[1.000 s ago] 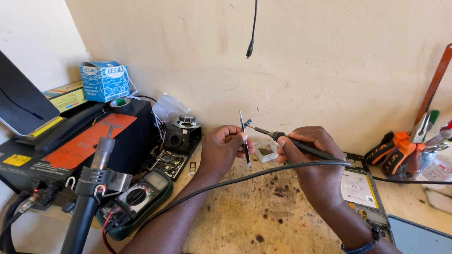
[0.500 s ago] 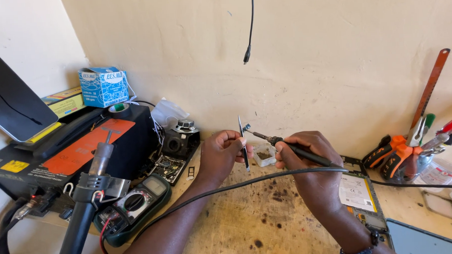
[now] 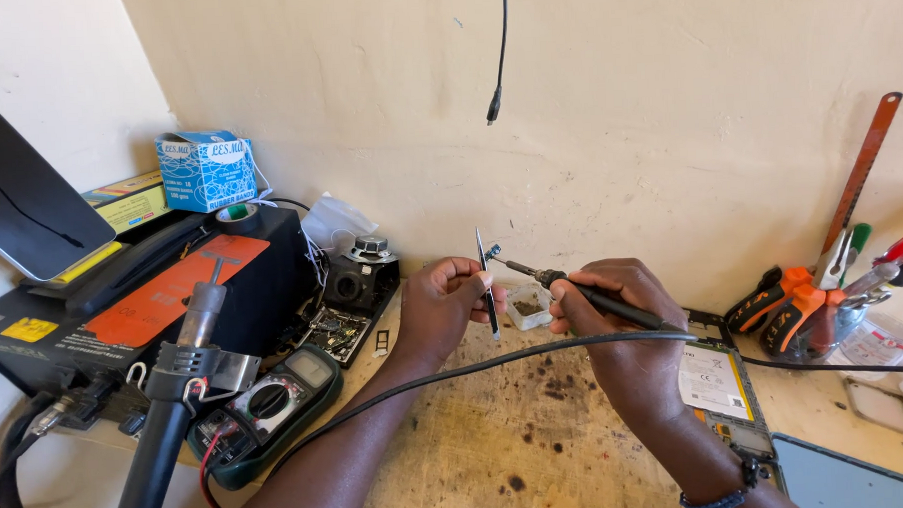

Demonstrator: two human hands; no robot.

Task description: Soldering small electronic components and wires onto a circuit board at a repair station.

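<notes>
My left hand (image 3: 451, 306) pinches a pair of thin tweezers (image 3: 486, 281), held upright above the stained wooden bench (image 3: 498, 453). My right hand (image 3: 619, 323) grips a black soldering iron (image 3: 573, 286) like a pen, its metal tip (image 3: 494, 252) touching the tweezers near their top. The iron's black cable (image 3: 456, 369) runs from my right hand down across my left forearm. A small clear tub (image 3: 526, 305) with brown residue sits on the bench between the two hands.
A green multimeter (image 3: 272, 405) and a hot-air handle (image 3: 172, 404) lie at the left, beside a black station with an orange panel (image 3: 172, 284). A blue box (image 3: 206, 170) stands behind. An opened tablet (image 3: 721, 385) and a cup of tools (image 3: 824, 311) are at the right.
Both hands have stayed close together in the same pose. The view has shifted slightly, and the iron's tip has kept meeting the tweezers.
</notes>
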